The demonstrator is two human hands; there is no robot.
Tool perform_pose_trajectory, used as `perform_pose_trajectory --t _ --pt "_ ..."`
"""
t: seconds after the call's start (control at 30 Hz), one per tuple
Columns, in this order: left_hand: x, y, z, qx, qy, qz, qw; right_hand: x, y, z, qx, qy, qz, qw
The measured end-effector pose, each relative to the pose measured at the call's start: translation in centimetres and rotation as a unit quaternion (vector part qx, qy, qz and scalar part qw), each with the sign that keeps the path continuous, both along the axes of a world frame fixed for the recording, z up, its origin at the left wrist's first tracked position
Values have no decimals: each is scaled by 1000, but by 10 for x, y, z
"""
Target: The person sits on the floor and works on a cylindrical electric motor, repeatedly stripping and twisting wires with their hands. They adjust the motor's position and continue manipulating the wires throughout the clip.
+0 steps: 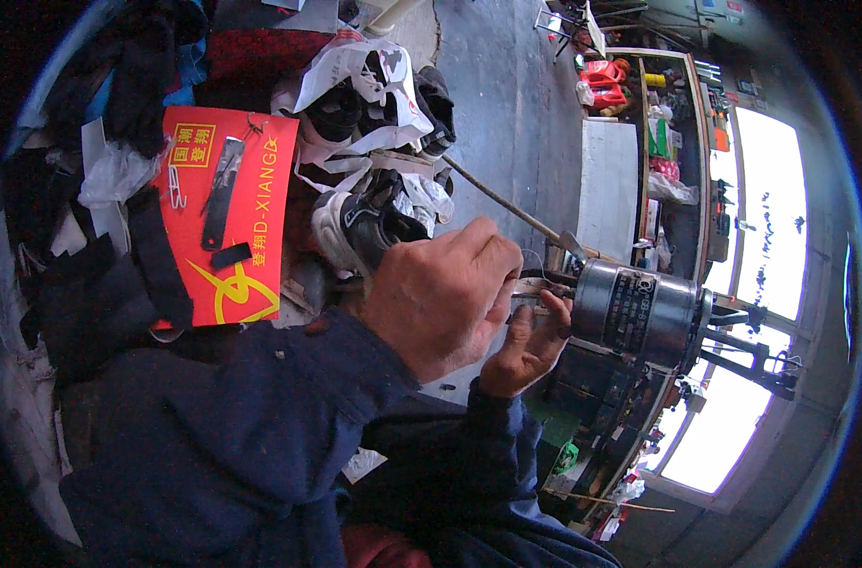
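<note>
My left hand is bent into a pinch beside the machine's narrow end. A thin pale thread loops out by its fingertips; what else the pinch holds is hidden. Just below and to the right, my right hand shows part of its palm, thumb and fingers apart, close against the machine's end. The machine head, which looks like a sewing machine's, is a shiny metal cylinder with a dark printed plate. A small metal part sits between its end and my fingers. Dark blue sleeves cover both my forearms.
Left of my hands lies a red card with a black-handled tool on it. Black-and-white shoes and white paper are above. A long stick crosses behind. Shelves with red bottles stand toward the right windows.
</note>
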State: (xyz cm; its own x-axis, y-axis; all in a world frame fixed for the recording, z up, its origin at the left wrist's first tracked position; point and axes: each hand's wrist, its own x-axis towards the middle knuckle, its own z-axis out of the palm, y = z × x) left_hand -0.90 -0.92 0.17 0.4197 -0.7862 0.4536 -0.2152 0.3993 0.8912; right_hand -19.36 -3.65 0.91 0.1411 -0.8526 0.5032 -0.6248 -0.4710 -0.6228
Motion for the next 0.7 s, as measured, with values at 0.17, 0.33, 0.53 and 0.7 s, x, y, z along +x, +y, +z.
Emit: perform_pose_trajectory --t 0.17,0.33,0.53,0.7 --pt "-3 0 0 -3 1 11 1000 0 -2 0 -13 16 19 1000" --pt "-3 0 1 -1 -17 11 1000 -1 -2 0 7 -3 26 1000" --pt "-3 -1 0 -4 -7 7 1000 -2 -4 -2 7 -14 38 999" --pt "-2 -1 0 -10 -2 -2 1000 -3 -3 -2 11 -19 29 999"
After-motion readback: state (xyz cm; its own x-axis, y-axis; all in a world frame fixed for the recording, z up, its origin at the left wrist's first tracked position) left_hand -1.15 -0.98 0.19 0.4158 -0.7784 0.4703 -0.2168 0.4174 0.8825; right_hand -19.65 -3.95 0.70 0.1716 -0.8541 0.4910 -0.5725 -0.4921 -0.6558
